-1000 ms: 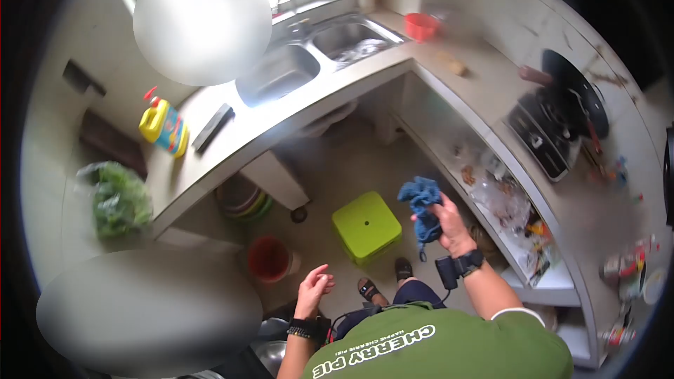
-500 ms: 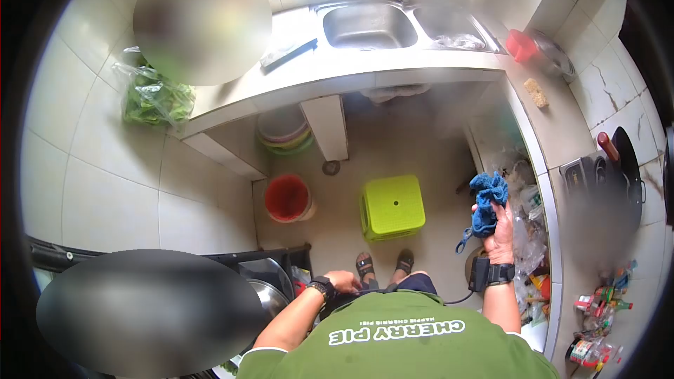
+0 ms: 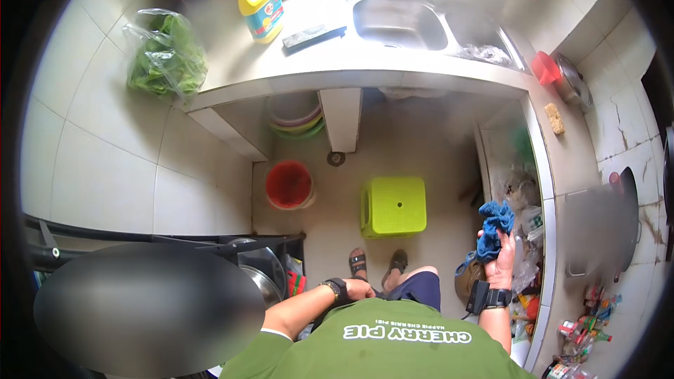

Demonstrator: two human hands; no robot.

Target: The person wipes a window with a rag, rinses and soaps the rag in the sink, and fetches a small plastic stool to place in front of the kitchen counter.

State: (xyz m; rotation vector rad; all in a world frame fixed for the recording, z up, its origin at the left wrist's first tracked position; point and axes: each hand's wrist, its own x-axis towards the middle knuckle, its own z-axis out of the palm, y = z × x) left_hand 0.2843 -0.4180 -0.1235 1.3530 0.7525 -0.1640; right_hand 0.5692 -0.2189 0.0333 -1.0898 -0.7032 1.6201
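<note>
My right hand [image 3: 500,260] is wrapped round a crumpled blue cloth [image 3: 496,228] with a loop hanging from it. The hand is held out over the floor, beside the open shelf under the right counter. Near my waist, against the dark shorts, rests my left hand [image 3: 360,289]; its fingers are mostly hidden and nothing shows in it. Between the arms my feet in sandals [image 3: 358,263] stand on the floor, just behind a lime-green plastic stool [image 3: 394,207].
Ahead is a counter with a steel sink [image 3: 400,22], a yellow pump bottle [image 3: 262,10] and bagged greens [image 3: 167,63]. A red bucket [image 3: 289,184] stands left on the floor. Along the right counter are a sponge [image 3: 554,119], a wok [image 3: 629,221] and several bottles [image 3: 583,340].
My view has shifted, bringing the yellow pump bottle into sight. I have stepped or turned slightly, with my right foot nearer the stool. The right hand still holds the blue cloth, now slightly lower in view.
</note>
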